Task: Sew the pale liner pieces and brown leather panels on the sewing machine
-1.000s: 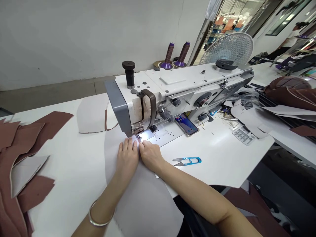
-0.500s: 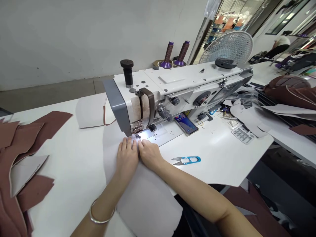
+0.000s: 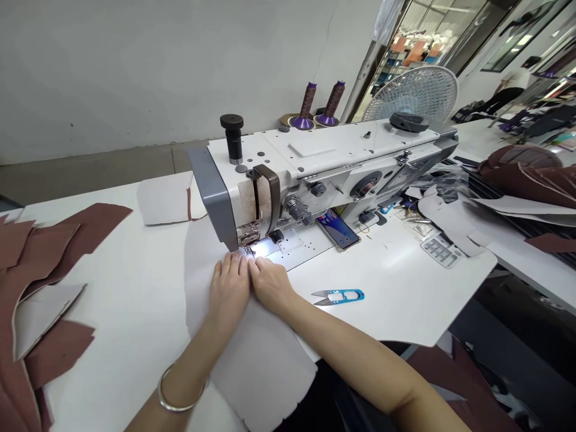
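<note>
A pale grey sheet of leather-like material (image 3: 256, 354) lies flat on the white table, with its far end under the presser foot (image 3: 249, 239) of a white industrial sewing machine (image 3: 342, 153). My left hand (image 3: 228, 291) and my right hand (image 3: 270, 285) press on the sheet side by side, fingertips close to the lit needle area. A metal bangle (image 3: 176, 393) circles my left wrist. The needle itself is too small to make out.
Blue-handled thread snips (image 3: 337, 296) and a phone (image 3: 337, 228) lie right of the hands. Stacked brown-and-grey cut pieces (image 3: 31, 300) lie on the left. Thread cones (image 3: 306, 103) stand behind the machine, near a fan (image 3: 411, 93). A person (image 3: 513, 84) stands far off.
The sheet has slid farther from me toward the presser foot, and more of its scalloped near edge shows. Both hands stay on it beside the needle.
</note>
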Available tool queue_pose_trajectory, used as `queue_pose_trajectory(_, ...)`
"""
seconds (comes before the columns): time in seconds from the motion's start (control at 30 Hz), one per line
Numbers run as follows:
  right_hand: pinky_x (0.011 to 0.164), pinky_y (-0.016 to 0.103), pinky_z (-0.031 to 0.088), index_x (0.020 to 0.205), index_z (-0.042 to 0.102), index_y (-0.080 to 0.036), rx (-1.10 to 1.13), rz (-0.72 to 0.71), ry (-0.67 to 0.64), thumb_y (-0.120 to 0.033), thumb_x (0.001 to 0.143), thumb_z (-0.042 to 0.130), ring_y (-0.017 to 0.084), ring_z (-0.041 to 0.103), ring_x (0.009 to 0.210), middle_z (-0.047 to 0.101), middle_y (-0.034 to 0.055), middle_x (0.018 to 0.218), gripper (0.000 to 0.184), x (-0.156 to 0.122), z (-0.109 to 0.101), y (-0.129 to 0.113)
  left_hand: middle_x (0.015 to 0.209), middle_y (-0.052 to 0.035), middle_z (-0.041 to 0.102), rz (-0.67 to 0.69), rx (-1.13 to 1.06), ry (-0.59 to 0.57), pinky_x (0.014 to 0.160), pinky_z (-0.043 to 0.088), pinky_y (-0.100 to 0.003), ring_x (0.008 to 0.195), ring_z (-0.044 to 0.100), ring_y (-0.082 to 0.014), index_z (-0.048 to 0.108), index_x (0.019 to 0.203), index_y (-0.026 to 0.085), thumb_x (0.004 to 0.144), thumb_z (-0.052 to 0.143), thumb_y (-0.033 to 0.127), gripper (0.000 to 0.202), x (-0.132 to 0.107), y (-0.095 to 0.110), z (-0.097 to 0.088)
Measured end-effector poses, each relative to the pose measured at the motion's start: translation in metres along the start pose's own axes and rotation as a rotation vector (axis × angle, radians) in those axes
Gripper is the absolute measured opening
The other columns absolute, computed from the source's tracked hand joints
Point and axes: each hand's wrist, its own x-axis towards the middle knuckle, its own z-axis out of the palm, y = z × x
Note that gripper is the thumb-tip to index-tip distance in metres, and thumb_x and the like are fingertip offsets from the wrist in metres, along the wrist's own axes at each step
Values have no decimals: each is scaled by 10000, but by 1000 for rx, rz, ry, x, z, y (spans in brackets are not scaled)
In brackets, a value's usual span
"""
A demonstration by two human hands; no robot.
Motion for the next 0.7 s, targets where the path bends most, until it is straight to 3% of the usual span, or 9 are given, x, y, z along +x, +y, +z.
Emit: queue_pose_trajectory(0.7, 551, 251, 335, 985, 517, -183, 8, 39, 15, -166, 948, 352, 173, 508, 783, 569, 55, 887, 170, 0, 0, 0, 1242, -198, 575, 41, 16, 45, 986, 407, -446, 1204, 497, -297, 582, 1145, 42, 885, 284, 105, 401, -3, 2, 2)
